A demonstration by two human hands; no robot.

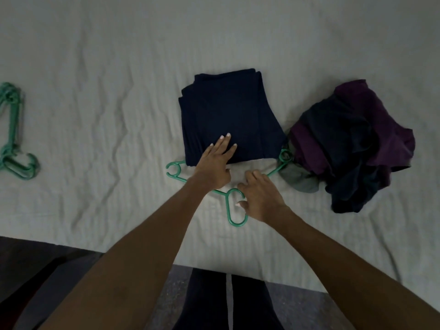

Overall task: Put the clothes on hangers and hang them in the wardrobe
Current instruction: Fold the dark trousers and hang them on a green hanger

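The left hand (214, 160) lies flat with fingers straight and spread on the near edge of a folded navy garment (226, 120) on the bed (95, 91), probably pinning the cloth so it does not slide while the hanger is worked in. Just to its right, the right hand (259, 196) has its fingers curled at the neck of a green plastic hanger (234, 210), thumb against the hook loop; the grip looks like a pinch, though the fingertips are partly hidden. The hanger lies flat with its hook toward the person and its arms running out under both hands, its far-right tip touching a crumpled heap of purple and dark clothes (352, 144) beyond the right hand. Well off to the left of the left hand lies a bunch of spare green hangers (14, 139). No wardrobe is in view.
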